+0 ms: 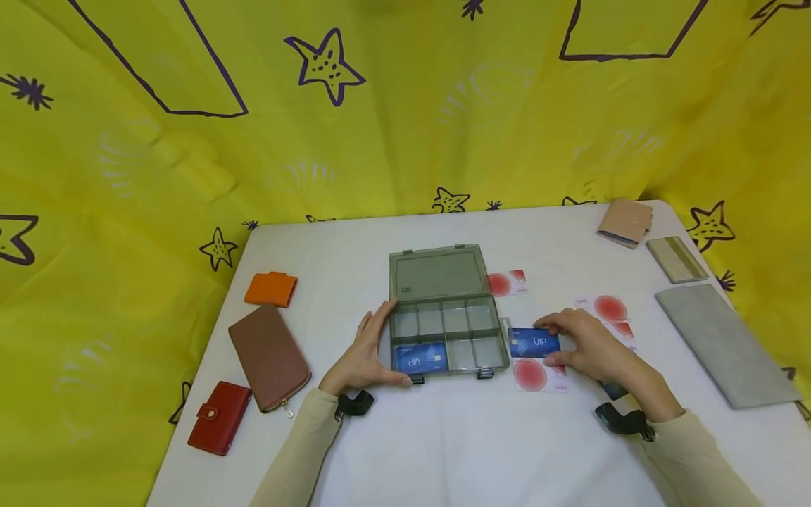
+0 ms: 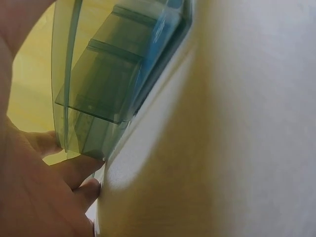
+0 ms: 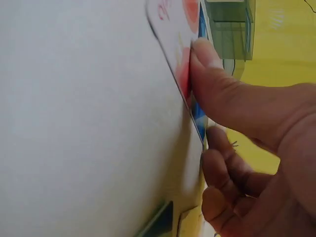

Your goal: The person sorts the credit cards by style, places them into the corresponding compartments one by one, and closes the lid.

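A grey-green see-through compartment box (image 1: 472, 318) lies with its lid laid back. My left hand (image 1: 367, 355) holds the box's left side, thumb at the near corner and fingers at the far end; in the left wrist view its fingers (image 2: 81, 170) touch the box wall. One blue card (image 1: 420, 358) lies in the near-left compartment. To the right of the box, my right hand (image 1: 589, 341) pinches a blue VIP card (image 1: 534, 343) between thumb and fingers. A white card with a red circle (image 1: 529, 374) lies by its near edge. The right wrist view shows the thumb (image 3: 212, 74) against the cards.
More red-and-white cards (image 1: 610, 308) (image 1: 507, 283) lie right of the box, with a dark card (image 1: 613, 391) partly under the right wrist. At left are an orange holder (image 1: 271, 289), brown wallet (image 1: 270, 355) and red wallet (image 1: 219, 417); at right, a beige wallet (image 1: 625, 222), striped holder (image 1: 676, 258) and grey sleeve (image 1: 725, 345).
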The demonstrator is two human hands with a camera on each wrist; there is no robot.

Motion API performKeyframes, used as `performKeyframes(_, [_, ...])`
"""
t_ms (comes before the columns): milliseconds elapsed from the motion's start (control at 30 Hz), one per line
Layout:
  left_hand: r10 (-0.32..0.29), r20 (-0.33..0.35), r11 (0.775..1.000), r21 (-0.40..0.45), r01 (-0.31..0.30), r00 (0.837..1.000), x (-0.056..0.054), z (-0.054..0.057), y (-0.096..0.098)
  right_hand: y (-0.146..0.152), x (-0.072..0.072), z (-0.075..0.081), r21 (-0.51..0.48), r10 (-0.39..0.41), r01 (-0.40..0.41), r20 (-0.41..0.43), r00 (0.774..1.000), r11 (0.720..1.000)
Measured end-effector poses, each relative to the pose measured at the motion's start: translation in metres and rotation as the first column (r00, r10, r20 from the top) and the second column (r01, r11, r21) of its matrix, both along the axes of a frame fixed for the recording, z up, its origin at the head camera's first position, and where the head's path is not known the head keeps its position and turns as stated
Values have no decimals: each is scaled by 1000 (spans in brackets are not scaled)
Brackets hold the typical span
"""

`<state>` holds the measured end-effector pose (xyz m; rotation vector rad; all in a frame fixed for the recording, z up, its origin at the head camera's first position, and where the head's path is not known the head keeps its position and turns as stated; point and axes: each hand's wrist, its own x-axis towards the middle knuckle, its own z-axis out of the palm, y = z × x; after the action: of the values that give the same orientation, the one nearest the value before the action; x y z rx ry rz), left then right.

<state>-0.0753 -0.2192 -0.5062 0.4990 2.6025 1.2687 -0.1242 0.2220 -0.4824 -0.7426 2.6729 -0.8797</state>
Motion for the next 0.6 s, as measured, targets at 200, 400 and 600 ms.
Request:
performKeyframes(200, [-8, -14, 1000, 7, 8, 1000, -1, 0, 1, 2, -7, 1, 2, -17, 17, 21, 1000, 1000])
performKeyframes(400, [-11, -36, 1000, 13, 12, 999, 0, -1, 0, 3, -14, 1, -36, 1, 0, 26, 1000, 999])
performKeyframes(600, [-16, -41, 1000, -5, 15, 999, 0, -1, 0, 4, -13, 2, -84, -29, 30, 13, 999, 996])
